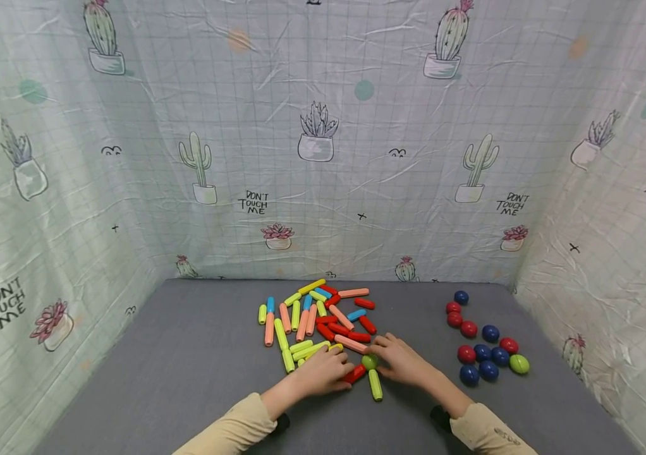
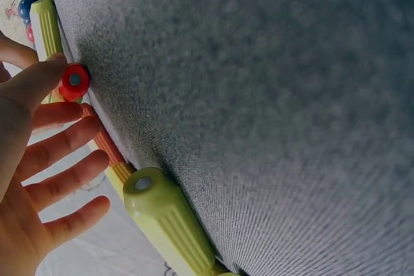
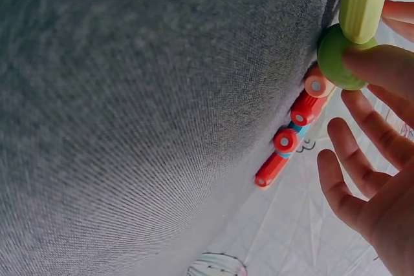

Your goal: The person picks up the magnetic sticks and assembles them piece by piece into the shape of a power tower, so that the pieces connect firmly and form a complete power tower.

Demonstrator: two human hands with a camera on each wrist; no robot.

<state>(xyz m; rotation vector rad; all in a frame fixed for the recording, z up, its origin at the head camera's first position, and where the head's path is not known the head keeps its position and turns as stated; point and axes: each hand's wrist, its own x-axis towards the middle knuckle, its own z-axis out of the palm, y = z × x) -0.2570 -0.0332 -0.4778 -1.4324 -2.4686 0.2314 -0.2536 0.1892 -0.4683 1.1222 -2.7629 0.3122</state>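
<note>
My left hand (image 1: 324,371) pinches a short red magnetic stick (image 1: 355,373) between thumb and index finger; in the left wrist view the stick's round end (image 2: 74,80) with its grey magnet faces the camera. The other fingers spread loosely. My right hand (image 1: 399,360) holds a green ball (image 1: 370,362) with thumb and fingertips. In the right wrist view its thumb lies on the ball (image 3: 336,63). A yellow-green stick (image 1: 376,385) meets the ball on the near side, and the red stick reaches toward it from the left. Above the ball lies a salmon stick (image 1: 351,344).
Behind the hands, several yellow-green, salmon, red and blue sticks (image 1: 303,319) lie spread on the grey table (image 1: 198,366). At right are several dark blue and red balls (image 1: 483,352) plus another green ball (image 1: 519,364). A cactus-print curtain (image 1: 323,208) surrounds the table's far sides.
</note>
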